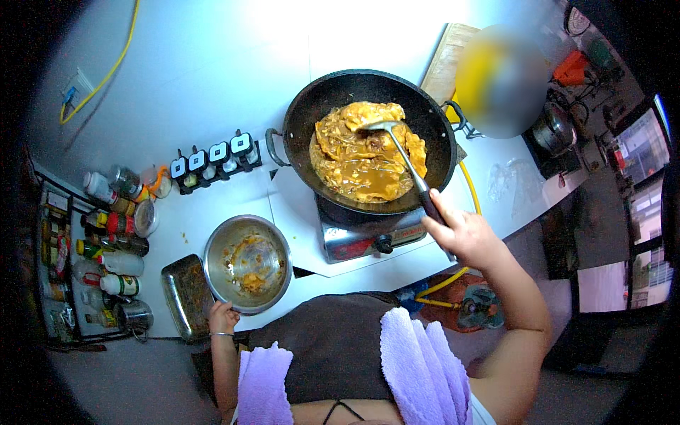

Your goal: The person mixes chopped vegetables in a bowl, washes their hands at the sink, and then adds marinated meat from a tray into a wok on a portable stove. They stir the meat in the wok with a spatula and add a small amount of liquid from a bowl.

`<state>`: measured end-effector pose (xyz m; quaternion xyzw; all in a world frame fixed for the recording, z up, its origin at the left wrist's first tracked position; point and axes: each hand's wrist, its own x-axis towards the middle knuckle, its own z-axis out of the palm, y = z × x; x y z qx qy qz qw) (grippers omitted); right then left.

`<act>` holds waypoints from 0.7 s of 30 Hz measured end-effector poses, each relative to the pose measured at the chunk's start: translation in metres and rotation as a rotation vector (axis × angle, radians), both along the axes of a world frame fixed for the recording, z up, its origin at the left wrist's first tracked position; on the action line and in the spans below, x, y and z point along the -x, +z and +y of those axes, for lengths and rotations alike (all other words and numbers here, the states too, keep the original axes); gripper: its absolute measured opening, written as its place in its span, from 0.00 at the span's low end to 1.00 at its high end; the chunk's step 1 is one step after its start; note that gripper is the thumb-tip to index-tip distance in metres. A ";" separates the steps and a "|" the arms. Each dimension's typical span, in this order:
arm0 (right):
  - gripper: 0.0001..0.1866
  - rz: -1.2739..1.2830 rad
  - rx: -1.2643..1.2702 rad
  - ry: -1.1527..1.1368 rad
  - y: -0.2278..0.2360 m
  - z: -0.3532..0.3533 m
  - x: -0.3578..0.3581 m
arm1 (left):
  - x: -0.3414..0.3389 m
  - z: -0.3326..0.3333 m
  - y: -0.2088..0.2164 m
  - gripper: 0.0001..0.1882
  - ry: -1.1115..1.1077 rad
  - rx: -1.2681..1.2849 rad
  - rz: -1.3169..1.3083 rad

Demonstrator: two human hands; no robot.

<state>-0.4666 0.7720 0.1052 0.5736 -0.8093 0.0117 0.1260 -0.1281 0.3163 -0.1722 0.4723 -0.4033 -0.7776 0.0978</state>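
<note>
My right hand (464,232) is closed round the dark handle of a wok spatula (407,159). Its metal head presses against a folded, golden-brown piece of food (372,113) that looks like fried egg. The egg lies in brown sauce with thin strips inside a black two-handled wok (301,106). Under the wok stands a portable gas stove (354,244) with a black knob. At the near left, my left hand (223,317) has its fingers curled at the rim of a steel bowl (283,244). Orange-yellow residue smears the bowl's inside.
A rectangular metal tray (185,297) stands beside the bowl. Seasoning boxes (212,161) line the wall, with a rack of jars (117,262) at left. A cutting board (446,60) leans behind the wok. A yellow hose (469,185) runs past the stove to a gas cylinder (478,304).
</note>
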 end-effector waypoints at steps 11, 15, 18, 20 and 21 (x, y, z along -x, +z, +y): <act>0.23 -0.099 -0.119 -0.065 -0.003 -0.038 0.014 | -0.009 -0.008 -0.009 0.07 -0.068 -0.004 0.016; 0.21 -0.093 -0.164 -0.004 -0.004 -0.020 -0.010 | -0.006 -0.004 -0.011 0.04 -0.058 0.024 0.003; 0.18 -0.058 -0.018 0.006 0.013 -0.006 -0.022 | -0.004 0.001 -0.007 0.04 -0.022 0.019 0.032; 0.15 -0.280 0.335 -0.131 0.032 -0.001 -0.009 | -0.005 0.001 -0.008 0.05 -0.018 0.017 0.043; 0.14 -0.173 0.385 -0.111 0.046 -0.009 -0.002 | -0.005 -0.002 -0.010 0.05 -0.024 0.017 0.034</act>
